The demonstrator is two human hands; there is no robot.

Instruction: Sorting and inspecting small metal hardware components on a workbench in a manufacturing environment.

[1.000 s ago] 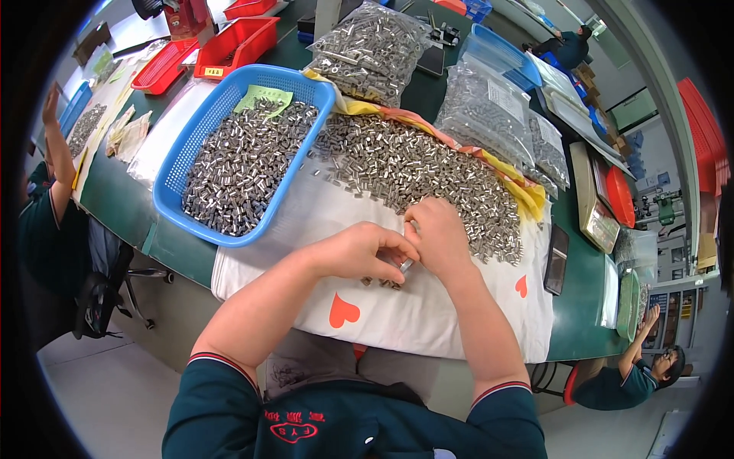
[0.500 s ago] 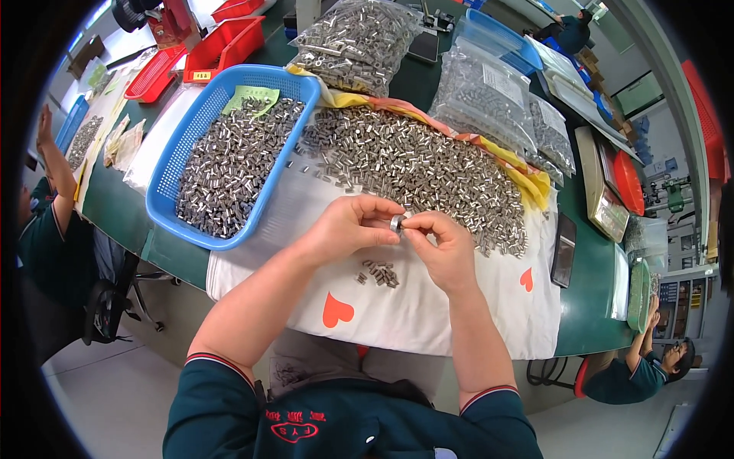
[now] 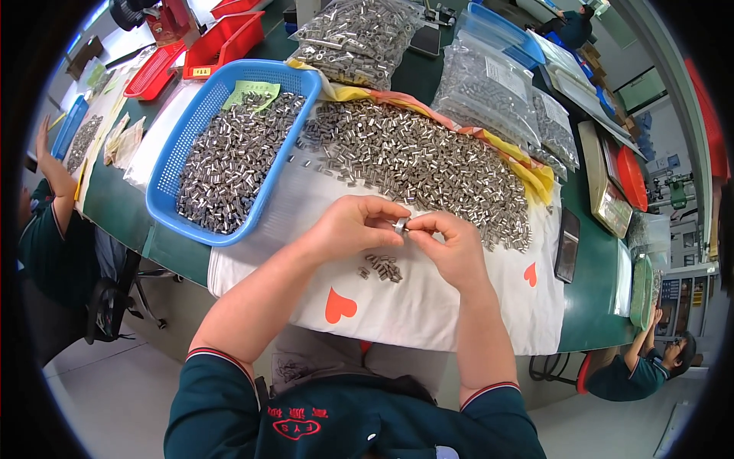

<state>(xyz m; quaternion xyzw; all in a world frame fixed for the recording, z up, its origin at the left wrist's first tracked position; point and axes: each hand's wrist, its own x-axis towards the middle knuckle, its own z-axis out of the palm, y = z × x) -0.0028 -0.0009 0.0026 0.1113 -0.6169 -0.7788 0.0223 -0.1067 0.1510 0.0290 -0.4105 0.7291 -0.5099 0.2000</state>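
Your left hand and right hand met at the centre of the frame, fingertips pinched together on one small, shiny, short cylindrical metal sleeve; whether it was one piece or two was hard to tell. Much work looked left: the big loose heap of metal sleeves on the white heart-printed cloth was still large. The blue plastic basket at upper left already held many, and a small cluster of sleeves lay below your hands.
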